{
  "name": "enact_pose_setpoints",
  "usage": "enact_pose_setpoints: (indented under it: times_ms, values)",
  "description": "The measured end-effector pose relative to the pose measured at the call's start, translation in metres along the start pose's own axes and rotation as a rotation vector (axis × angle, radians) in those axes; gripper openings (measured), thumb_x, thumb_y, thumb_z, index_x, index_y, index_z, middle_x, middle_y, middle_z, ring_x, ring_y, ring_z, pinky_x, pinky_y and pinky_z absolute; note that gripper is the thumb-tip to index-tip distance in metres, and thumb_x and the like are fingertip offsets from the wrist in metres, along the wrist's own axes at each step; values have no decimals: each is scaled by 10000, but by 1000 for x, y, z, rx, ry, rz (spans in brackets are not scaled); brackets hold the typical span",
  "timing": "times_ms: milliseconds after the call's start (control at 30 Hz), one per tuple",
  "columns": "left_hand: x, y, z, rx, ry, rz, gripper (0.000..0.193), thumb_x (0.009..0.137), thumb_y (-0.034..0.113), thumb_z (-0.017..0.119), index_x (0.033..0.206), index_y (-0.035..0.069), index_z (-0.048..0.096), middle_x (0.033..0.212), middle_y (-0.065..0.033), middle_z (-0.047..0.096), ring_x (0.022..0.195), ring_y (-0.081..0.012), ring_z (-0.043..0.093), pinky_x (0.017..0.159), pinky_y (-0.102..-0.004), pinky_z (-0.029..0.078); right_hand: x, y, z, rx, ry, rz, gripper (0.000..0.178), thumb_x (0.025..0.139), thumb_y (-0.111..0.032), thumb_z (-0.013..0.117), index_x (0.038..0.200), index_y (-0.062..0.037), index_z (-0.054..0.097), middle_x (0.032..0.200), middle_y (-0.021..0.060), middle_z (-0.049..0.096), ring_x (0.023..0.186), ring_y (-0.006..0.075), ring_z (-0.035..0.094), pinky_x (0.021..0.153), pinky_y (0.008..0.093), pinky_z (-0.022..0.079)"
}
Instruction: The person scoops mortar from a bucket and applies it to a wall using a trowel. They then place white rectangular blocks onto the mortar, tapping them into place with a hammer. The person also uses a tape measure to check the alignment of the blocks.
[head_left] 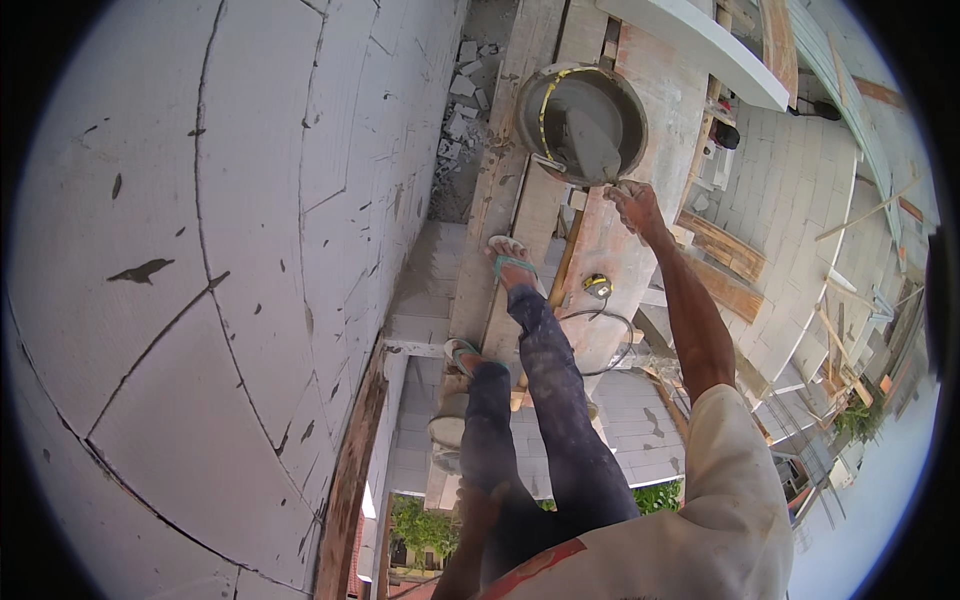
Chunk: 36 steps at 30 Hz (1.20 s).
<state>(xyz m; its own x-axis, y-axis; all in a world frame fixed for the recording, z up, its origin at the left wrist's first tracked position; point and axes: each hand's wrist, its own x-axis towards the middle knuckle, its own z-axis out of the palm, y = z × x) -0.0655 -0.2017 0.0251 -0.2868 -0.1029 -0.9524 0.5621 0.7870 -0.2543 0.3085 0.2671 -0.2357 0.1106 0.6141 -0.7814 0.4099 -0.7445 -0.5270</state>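
Note:
A round dark bucket [640, 120] of wet grey mortar stands on the planks ahead of me, with a yellow strip [546, 112] curving along its left side. Inside it lies the mortar-coated blade of a trowel [592, 145]. My right hand [636, 208] is at the bucket's near rim, fingers closed round the trowel's handle, most of which they hide. My left hand [482, 503] rests low against my thigh, dim and partly hidden; its fingers appear laid out along the trouser leg, with nothing visible in them.
A pale block wall [250, 230] rises on my left. My sandalled feet stand on narrow planks [495, 190] with gaps between them. A yellow tape measure [597, 286] and a black cable loop [632, 340] lie right of my feet. Rubble [460, 120] lies along the wall; a white slab [700, 45] is beyond.

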Motion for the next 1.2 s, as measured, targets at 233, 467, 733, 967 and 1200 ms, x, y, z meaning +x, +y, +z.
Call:
enact_pose_setpoints:
  times_ms: [233,467,733,967,1200]
  values:
    - [-20,-34,-11,-114,58,189,1018,906,548,715,1560,-83,257,1455,-385,473,1348,-513,505,1124,-541,423,-213,-102,34,-75,-81,-554,215,989,-195,654,1092,-12,701,828,82,659,723,140,578,648,342,485]
    - [-6,-107,-11,-197,161,484,780,949,516,649,1439,-73,500,1387,-336,578,1308,-480,555,1102,-520,443,-494,-284,120,555,-736,-692,338,1017,-161,540,1266,56,610,854,58,607,718,141,579,634,309,486]
    - [3,-160,-5,-489,342,579,605,920,438,677,1256,-64,656,1286,-348,638,1252,-465,605,1022,-508,483,-596,-419,246,-215,145,-1550,438,981,-127,634,1345,94,531,1055,238,609,933,394,643,753,476,541]
    - [13,-213,33,-579,427,537,532,903,410,669,1056,-97,712,1124,-369,677,1124,-499,650,971,-530,507,-647,-335,295,-558,139,-1694,365,917,-20,638,1266,71,584,1136,228,567,1059,431,613,821,489,603]
    - [62,-243,74,-656,462,552,455,878,362,647,990,-72,729,1062,-365,683,1050,-504,664,915,-542,519,-726,-225,306,-753,-212,-1828,475,884,-3,665,1345,49,567,1116,206,592,1046,396,632,798,441,601]
